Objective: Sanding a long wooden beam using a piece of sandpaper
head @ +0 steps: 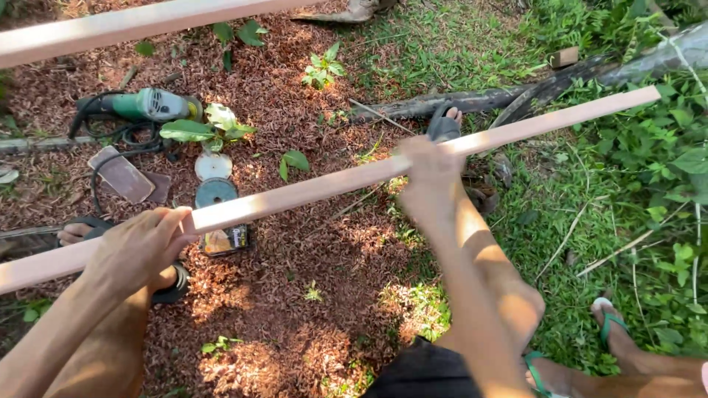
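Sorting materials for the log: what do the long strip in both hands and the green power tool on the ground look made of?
Long strip: looks like pale planed wood, with a smooth matte face and straight square edges; the left hand and right hand grip it. Green power tool: apparently a moulded plastic body in green and grey with a slight sheen, and a black, probably rubber-sheathed cable.

Pale pink-tan wood strip [324, 188], green angle grinder [144, 105] w/ black cord [118, 140].

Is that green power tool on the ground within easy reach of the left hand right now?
Probably not: the left hand grips the long wooden strip, which lies between it and the green grinder down on the ground.
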